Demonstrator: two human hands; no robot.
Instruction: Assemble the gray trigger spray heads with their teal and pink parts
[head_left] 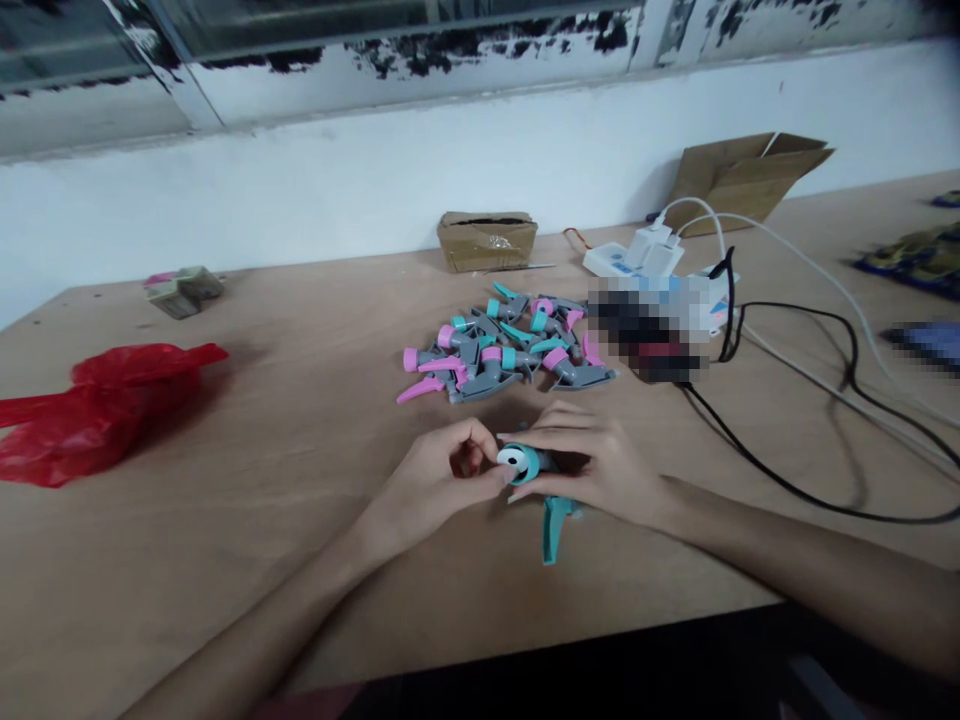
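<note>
My right hand [600,455] grips a trigger sprayer head [553,525] just above the table, its fingers closed around the body. The sprayer's teal collar faces left, and its teal trigger hangs down towards the table's front edge. At the collar's mouth sits a white round washer [511,458] with a dark hole. My left hand [442,465] is closed, with thumb and forefinger pinching the washer's edge against the collar. Beyond my hands lies a pile of sprayer heads [487,345], grey with pink or teal collars and triggers. My right fingers hide most of the held sprayer's body.
A red plastic bag [112,400] lies at the left, with a small block-like object [184,290] behind it. Against the wall stand a small cardboard box [487,242] and an open carton [739,180]. A power strip [611,260] and black cables [750,480] occupy the right.
</note>
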